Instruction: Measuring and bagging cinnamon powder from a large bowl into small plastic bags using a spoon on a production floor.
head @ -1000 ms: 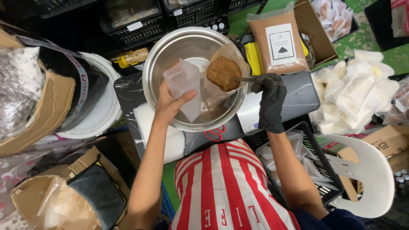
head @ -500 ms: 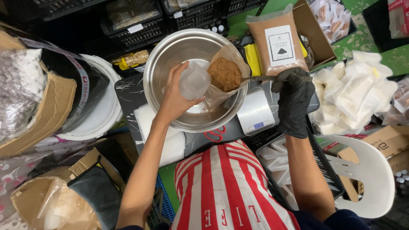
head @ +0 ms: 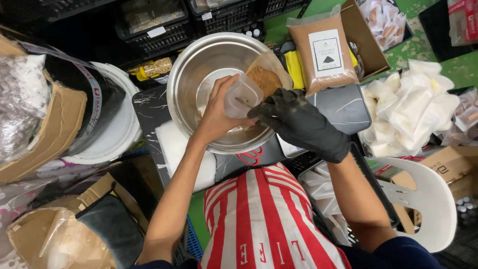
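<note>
While I lean over the steel bowl (head: pixel 199 65), both hands meet right above it, approx. over its near-right part. L hand (head: pixel 219 112), bare, is wrapped round a small clear plastic container (head: pixel 242 94); thumb and fingers closed on its sides, holding it tilted. Its long axis runs roughly from my palm up and to the right, mouth end pointing toward the bag of brown powder (head: pixel 266 77) that sits propped in the bowl's far-right side. R hand (head: pixel 298 122), in a black glove, is curled w/ fingertips touching the container's right lower side; can't tell if it pinches anything, since the glove hides the fingers' inner side.

Key relation: the container lies between the two hands, the powder bag just beyond it, further from me and slightly right. L hand is the one carrying the container; R hand is nearer the bag's open edge. The bag's mouth seems to face up and toward me, brown heap visible inside.

Around: a sealed pouch of brown powder w/ white label (head: pixel 323 55) right of the bowl, a heap of white packets (head: pixel 408 109) further right, a white bucket (head: pixel 117 134) to the left, black crates (head: pixel 159 30) beyond.
</note>
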